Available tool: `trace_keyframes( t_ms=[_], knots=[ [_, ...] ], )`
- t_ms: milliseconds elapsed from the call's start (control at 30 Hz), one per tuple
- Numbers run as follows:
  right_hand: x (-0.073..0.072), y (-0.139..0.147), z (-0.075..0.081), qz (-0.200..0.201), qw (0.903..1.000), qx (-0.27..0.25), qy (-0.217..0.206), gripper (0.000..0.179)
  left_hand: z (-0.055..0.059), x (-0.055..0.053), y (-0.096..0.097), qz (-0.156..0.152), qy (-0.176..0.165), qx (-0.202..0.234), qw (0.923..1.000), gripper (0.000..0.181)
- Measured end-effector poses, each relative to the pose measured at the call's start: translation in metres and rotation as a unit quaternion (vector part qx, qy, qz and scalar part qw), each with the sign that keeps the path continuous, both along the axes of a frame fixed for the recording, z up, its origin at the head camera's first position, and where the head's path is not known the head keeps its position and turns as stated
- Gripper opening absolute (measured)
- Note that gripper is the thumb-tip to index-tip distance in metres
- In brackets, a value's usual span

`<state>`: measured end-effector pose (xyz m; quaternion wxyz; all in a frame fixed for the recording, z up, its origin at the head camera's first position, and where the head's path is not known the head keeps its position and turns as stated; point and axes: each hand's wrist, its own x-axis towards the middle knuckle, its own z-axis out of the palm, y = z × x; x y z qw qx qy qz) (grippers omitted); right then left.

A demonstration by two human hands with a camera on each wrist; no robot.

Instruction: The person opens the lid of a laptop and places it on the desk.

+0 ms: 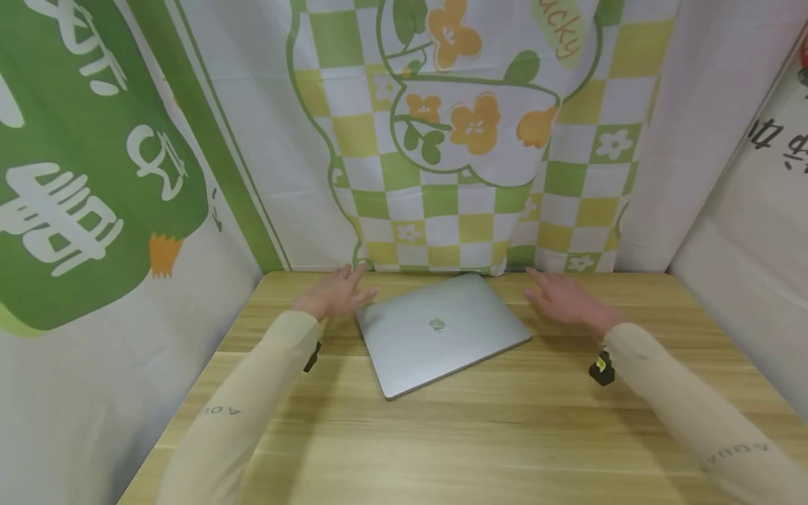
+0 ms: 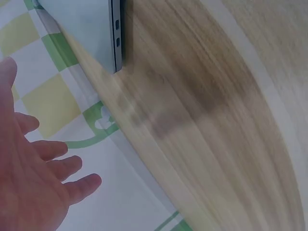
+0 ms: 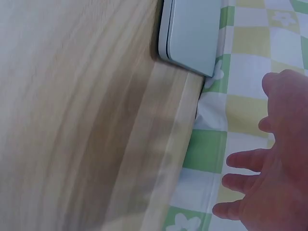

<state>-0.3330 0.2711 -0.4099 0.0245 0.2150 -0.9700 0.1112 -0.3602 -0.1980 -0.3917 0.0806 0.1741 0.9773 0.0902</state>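
Observation:
A closed silver laptop [image 1: 445, 351] lies askew on the wooden table, its lid logo facing up and its far corner at the curtain. To its left, my left hand [image 1: 337, 293] is held above the table with fingers extended. My right hand [image 1: 564, 298] hovers on the other side, fingers likewise stretched toward the curtain. In the left wrist view the left palm [image 2: 29, 178] shows spread fingers and two ports on the laptop's edge [image 2: 117, 36]. The right wrist view has the right hand [image 3: 276, 168] apart from the laptop's rounded corner [image 3: 192, 38]. Neither hand holds anything.
A patterned curtain [image 1: 435, 203] with green and yellow checks hangs along the table's back edge. Printed cloth [image 1: 95, 175] closes the left side, and a white cloth [image 1: 751, 231] the right. Wood-grain tabletop [image 1: 442, 442] extends in front of the laptop.

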Motion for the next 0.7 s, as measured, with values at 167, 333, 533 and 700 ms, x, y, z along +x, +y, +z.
trace_keyframes(
  t_ms=[167, 333, 533, 700],
  knots=[
    [0.002, -0.006, -0.005, 0.002, 0.9995, -0.031, -0.007, 0.063, -0.004, 0.000, 0.000, -0.001, 0.002, 0.004, 1.0000, 0.081],
    [0.004, -0.011, -0.008, 0.010, 0.9971, -0.068, -0.032, 0.064, -0.008, 0.003, 0.002, 0.005, 0.009, 0.014, 0.9999, 0.083],
    [0.000, -0.014, -0.018, 0.020, 0.9953, -0.090, -0.028, 0.064, -0.013, 0.011, 0.005, 0.018, 0.001, 0.027, 0.9995, 0.085],
    [0.001, -0.018, -0.022, 0.009, 0.9931, -0.109, -0.041, 0.064, -0.020, 0.012, 0.007, 0.019, 0.006, 0.029, 0.9994, 0.084]
  ],
)
